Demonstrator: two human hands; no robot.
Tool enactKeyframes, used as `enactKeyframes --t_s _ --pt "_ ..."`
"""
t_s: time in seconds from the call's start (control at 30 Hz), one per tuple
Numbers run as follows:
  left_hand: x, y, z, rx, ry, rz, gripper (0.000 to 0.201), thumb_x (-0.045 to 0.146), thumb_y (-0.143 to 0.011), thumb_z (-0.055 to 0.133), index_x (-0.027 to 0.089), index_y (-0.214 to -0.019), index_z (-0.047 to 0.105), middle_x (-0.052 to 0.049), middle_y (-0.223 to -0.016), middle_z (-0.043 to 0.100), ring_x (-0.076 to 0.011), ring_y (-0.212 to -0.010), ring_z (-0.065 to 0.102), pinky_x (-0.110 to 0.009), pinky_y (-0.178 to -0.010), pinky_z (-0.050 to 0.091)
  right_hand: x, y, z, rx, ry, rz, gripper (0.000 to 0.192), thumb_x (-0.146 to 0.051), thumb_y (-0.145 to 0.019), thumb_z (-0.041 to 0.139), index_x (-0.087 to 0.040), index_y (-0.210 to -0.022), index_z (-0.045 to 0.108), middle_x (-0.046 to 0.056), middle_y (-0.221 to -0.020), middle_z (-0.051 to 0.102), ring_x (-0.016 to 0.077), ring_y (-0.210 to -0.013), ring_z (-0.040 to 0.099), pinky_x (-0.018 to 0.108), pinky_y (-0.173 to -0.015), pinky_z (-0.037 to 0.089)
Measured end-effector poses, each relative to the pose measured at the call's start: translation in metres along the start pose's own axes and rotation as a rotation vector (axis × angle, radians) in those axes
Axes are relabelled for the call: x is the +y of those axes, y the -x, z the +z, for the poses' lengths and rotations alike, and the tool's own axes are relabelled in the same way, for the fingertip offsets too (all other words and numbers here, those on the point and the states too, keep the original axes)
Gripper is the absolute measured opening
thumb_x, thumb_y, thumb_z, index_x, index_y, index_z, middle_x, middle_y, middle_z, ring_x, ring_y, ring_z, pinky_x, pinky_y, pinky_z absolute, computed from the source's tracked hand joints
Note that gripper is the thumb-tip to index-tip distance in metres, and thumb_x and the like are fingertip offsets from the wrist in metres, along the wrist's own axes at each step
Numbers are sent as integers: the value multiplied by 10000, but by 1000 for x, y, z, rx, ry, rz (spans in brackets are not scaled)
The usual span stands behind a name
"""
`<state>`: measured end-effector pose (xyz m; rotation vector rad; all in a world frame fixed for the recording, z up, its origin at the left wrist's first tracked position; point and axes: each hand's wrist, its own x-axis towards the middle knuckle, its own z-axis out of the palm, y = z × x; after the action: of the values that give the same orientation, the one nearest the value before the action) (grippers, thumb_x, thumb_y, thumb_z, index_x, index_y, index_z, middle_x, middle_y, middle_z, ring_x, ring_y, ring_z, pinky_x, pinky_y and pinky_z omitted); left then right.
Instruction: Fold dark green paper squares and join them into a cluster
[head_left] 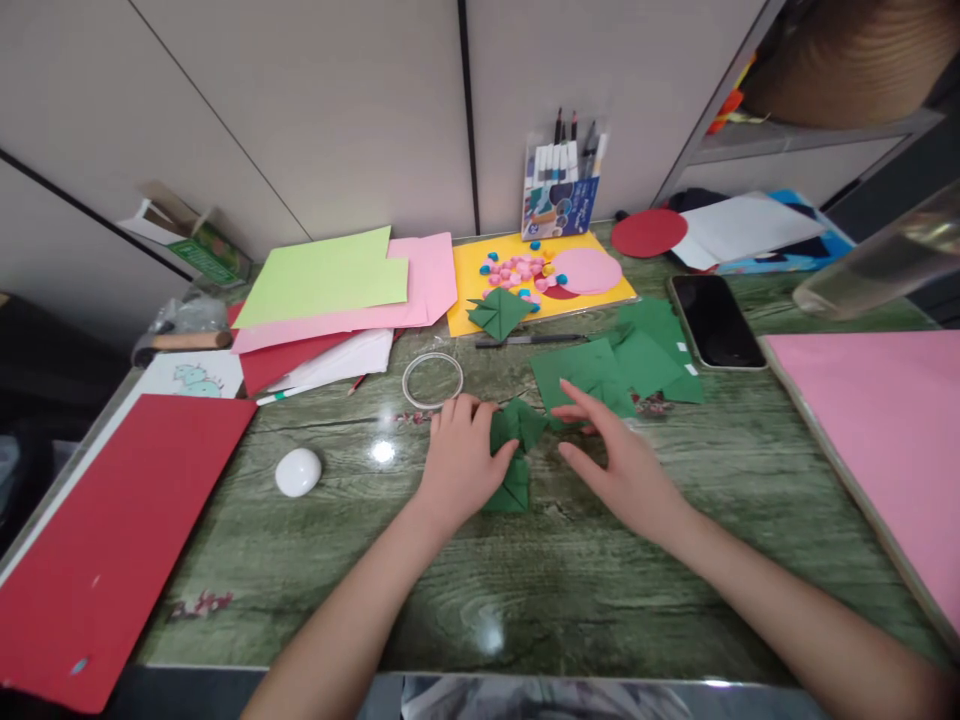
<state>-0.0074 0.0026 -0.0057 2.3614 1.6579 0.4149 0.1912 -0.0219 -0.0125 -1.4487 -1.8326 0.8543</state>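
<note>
My left hand [459,455] rests on a piece of green folded paper [519,428] at the middle of the table, its thumb and fingers holding the paper down. Part of that paper is hidden beneath the hand. Just below it, a second flap of green paper [515,487] shows creases. My right hand [626,475] hovers to the right with thumb and fingers apart and nothing in them. Beyond its fingertips lie several green paper sheets [645,355], overlapping. Farther back, a folded green paper fan shape [501,313] sits at the edge of a yellow sheet [466,275].
A tape ring [433,380], a black pen [525,341] and a white round object [298,472] lie nearby. A phone [716,322] is at right, beside a pink board [885,430]. Red card [135,520] covers the left. A marker box [560,200] stands behind.
</note>
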Motion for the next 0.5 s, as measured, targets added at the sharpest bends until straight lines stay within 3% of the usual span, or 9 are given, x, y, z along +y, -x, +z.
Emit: enactKeyframes --t_s 0.1,0.2,0.33,0.5 --pt "0 -1 3 -13 50 -7 273 293 -765 603 177 -1002 533 -78 -991 523 -252 -995 474 -433 -851 400 -1 2 8 -26 190 -109 633 -182 -845 452 -316 -1408 195 52 -1170 578 233 -1095 488 486 -921 411" --pt "0 -2 3 -26 155 -2 194 234 -757 606 183 -925 524 -64 -963 532 -234 -971 486 -411 -833 413 3 2 14 -28 231 -162 656 -182 -844 456 -309 -1417 164 61 -1193 562 242 -1094 479 497 -915 412" --pt "0 -2 5 -41 376 -20 224 132 -729 601 191 -928 515 -41 -917 571 -204 -905 530 -383 -814 432 6 -1 15 10 219 -153 677 -221 -839 487 -303 -1420 151 84 -1213 532 260 -1127 464 524 -926 399" --pt "0 -5 3 -44 771 -163 288 66 -725 557 200 -979 549 -2 -804 585 -143 -793 574 -320 -779 458 3 0 12 56 129 -101 719 -248 -812 548 -318 -1414 161 95 -1299 456 265 -1203 421 537 -967 376"
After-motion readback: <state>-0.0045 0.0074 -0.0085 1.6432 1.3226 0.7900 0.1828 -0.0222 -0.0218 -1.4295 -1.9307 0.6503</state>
